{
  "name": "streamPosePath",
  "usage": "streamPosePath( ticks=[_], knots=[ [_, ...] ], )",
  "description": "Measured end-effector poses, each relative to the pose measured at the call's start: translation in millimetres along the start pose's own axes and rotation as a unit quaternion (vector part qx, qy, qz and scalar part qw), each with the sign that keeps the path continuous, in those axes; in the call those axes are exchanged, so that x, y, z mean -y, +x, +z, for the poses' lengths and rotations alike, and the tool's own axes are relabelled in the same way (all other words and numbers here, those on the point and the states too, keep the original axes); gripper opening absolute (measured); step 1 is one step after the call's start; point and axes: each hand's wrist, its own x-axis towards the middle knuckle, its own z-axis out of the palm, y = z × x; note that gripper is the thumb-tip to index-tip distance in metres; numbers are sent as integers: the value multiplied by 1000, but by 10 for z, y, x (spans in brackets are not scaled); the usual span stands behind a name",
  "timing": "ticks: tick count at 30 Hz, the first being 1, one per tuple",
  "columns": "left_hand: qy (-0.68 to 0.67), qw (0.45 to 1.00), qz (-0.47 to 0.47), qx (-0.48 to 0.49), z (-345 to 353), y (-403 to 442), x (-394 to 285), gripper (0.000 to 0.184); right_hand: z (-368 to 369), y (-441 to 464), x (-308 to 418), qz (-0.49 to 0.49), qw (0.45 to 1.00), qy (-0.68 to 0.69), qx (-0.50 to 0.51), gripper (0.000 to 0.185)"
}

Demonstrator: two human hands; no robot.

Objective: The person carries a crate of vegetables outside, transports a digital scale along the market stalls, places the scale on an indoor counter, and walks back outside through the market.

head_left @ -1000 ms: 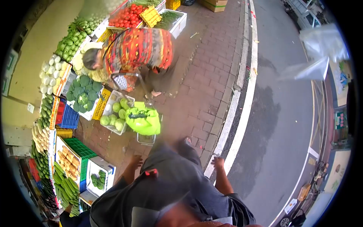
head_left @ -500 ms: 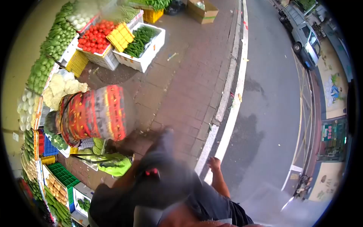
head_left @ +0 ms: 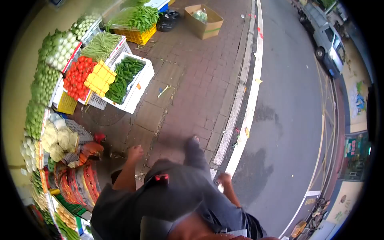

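Note:
My left hand (head_left: 136, 153) hangs over the brick pavement with its fingers loosely bent, and nothing shows in it. On the other side of my body, my right hand (head_left: 225, 178) is over the white kerb line, somewhat blurred, its fingers loose and no object visible in it. Ahead on the left are a white foam box of green peppers (head_left: 125, 78), a yellow tray (head_left: 100, 79) and red tomatoes (head_left: 78, 76). Cauliflowers (head_left: 60, 140) lie nearer, left of my left hand.
A person in a patterned red top (head_left: 78, 184) bends at the stall close on my left. Farther ahead are a yellow crate (head_left: 140, 37), a black bag (head_left: 168, 21) and an open cardboard box (head_left: 208, 28). A truck (head_left: 326, 40) stands across the road.
The stall and the bent person have shifted down and left in view as I walk forward. My left hand, hidden half a second ago, shows again; the lime-green bag is out of sight.

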Motion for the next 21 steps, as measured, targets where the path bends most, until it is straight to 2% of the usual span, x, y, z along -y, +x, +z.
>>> streamPosePath(
  ticks=[2, 4, 5, 6, 7, 8, 9, 12, 13, 16, 17, 18, 20, 21],
  knots=[
    [137, 991, 8, -3, 252, 494, 138, 27, -146, 571, 758, -66, 997, -45, -7, 25],
    [32, 999, -35, 15, 857, -75, -746, 30, -380, 1233, 1534, -177, 960, -217, 0, 26],
    [-20, 998, -57, 21, 1194, -457, -1290, 31, -351, 1335, 2049, -144, 985, -94, -6, 26],
    [44, 998, 11, 45, 1363, -277, -1316, 31, -302, 1343, 2677, -113, 993, 30, -13, 27],
    [105, 989, 82, 60, 1540, -118, -1372, 31, -283, 1520, 3119, -132, 990, 41, -7, 27],
    [311, 922, 206, 105, 1689, 34, -1541, 31, -264, 1737, 3513, -149, 987, 52, -1, 28],
    [479, 802, 343, 98, 1839, 182, -1717, 31, -262, 1911, 3883, -176, 984, 36, 15, 28],
    [503, 832, 185, 144, 2361, 1064, -1792, 31, -178, 2423, 4694, -173, 984, 39, 3, 31],
    [532, 802, 224, 155, 2482, 1310, -1888, 32, -163, 2582, 4912, -165, 986, 23, 10, 32],
    [656, 710, 244, 83, 2913, 2465, -1913, 30, -277, 2960, 5156, -98, 994, 29, 25, 38],
    [367, 923, 13, 111, 3114, 2293, -2699, 28, -390, 3011, 5231, -39, 999, -2, 19, 34],
    [15, 984, -175, -17, 3387, 1836, -3893, 26, -627, 3377, 5075, -33, 997, -30, 64, 29],
    [-65, 995, -77, -9, 3696, 2320, -4652, 21, -547, 3328, 5742, 63, 994, -79, 39, 28],
    [105, 993, 55, 15, 3808, 2557, -4986, 21, -559, 3298, 6021, 66, 996, -55, 33, 27]
  ],
)
